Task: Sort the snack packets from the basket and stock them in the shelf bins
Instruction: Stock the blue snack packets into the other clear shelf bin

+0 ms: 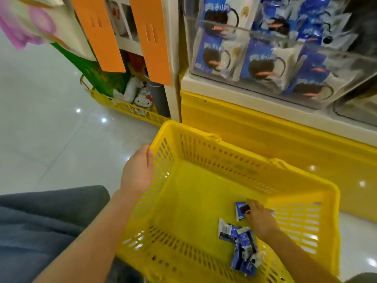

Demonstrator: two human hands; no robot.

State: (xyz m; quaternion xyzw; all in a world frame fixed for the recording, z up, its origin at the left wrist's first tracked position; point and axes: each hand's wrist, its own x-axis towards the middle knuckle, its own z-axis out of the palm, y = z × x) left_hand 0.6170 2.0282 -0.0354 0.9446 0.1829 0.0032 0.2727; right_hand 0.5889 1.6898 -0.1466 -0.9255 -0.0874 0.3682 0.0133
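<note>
My left hand [138, 170] grips the yellow basket [204, 201] at its 9 o'clock rim: the thumb lies along the top edge and the fingers are hooked over the slotted wall. The basket sits on the glossy white floor [51, 129], just in front of the yellow shelf base [255, 135].

My right hand [260, 220] is down inside the basket, toward 4 o'clock on its floor. Its fingers are bent onto the right edge of a single blue snack packet [240, 211] and touch it. I cannot tell whether they have closed into a pinch, as the hand covers that edge. The packet lies on the basket floor.

At 5 o'clock from it, beside my right wrist, lies a crumpled heap of blue and white packets [242, 250], close against the near wall.

Up at 1 o'clock of the view, the clear shelf bin [255, 33] holds rows of the same blue packets [259, 64] standing upright. At 11 o'clock two orange tags [151, 37] hang from the neighbouring rack, above a second yellow basket [126, 108] of cartoon-cat goods. My grey trouser leg [40, 221] fills 8 o'clock.
</note>
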